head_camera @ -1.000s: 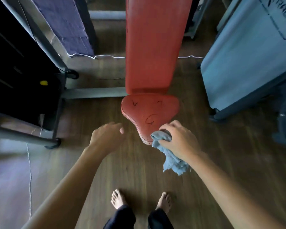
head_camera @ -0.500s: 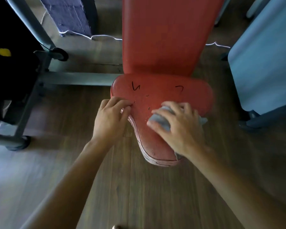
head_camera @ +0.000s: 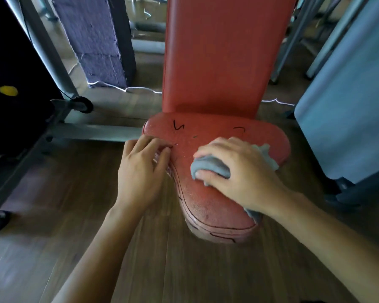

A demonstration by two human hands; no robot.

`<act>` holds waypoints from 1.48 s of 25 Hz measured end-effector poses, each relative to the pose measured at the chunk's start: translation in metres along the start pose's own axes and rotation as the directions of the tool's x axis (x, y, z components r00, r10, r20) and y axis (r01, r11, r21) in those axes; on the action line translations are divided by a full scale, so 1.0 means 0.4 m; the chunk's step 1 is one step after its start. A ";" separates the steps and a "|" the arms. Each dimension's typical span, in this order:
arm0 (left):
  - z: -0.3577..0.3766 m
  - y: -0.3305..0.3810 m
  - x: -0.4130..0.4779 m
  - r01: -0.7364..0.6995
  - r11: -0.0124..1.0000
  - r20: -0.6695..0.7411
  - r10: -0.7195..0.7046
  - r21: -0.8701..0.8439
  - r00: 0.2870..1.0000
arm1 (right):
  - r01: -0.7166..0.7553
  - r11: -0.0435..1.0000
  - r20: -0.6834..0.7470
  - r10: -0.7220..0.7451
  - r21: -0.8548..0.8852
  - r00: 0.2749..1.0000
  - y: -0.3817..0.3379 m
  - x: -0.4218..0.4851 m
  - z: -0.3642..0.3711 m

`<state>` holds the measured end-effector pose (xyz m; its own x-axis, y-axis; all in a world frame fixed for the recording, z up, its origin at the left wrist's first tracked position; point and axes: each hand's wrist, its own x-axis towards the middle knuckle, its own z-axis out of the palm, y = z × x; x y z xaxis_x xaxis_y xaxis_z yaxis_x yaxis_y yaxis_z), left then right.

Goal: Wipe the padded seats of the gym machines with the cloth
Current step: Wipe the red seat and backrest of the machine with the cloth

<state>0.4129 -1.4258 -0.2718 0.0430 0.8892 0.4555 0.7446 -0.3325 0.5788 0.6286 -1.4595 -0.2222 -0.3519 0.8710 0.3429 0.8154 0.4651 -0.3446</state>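
A red padded seat (head_camera: pixel 210 136), worn and marked with black scribbles, sits in the middle below its tall red back pad (head_camera: pixel 217 55). My right hand (head_camera: pixel 241 173) presses a bunched grey-blue cloth (head_camera: pixel 208 166) flat onto the seat's middle; more cloth shows behind the knuckles and under the wrist. My left hand (head_camera: pixel 140 171) rests on the seat's left edge, fingers curled over the rim and holding it.
A grey steel frame (head_camera: pixel 59 127) and a dark weight stack with a yellow pin (head_camera: pixel 8 91) stand at left. A light blue padded machine (head_camera: pixel 346 119) is close on the right. A purple pad (head_camera: pixel 94 40) stands behind. Wooden floor (head_camera: pixel 53 204) surrounds the seat.
My right hand moved the cloth from the seat's front tip up onto its middle. My left hand came from the air onto the seat's left edge. My view came closer.
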 end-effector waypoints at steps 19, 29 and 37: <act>-0.052 0.004 0.011 -0.025 0.994 0.211 0.003 0.102 0.978 | -0.039 0.997 -0.117 0.031 -0.063 0.993 -0.029 -0.058 0.001; 0.007 0.031 -0.002 -0.117 0.993 0.128 0.114 0.018 0.985 | -0.076 0.996 -0.013 0.075 -0.050 0.997 0.241 0.053 -0.054; 0.028 0.016 -0.002 -0.072 0.997 0.095 0.074 -0.026 0.993 | -0.061 0.995 -0.053 0.057 -0.085 0.997 0.207 -0.011 -0.026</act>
<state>0.4250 -1.4253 -0.2760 0.1610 0.8881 0.4306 0.7223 -0.4034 0.5618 0.7023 -1.4265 -0.2431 -0.2801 0.8863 0.3689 0.8713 0.3960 -0.2898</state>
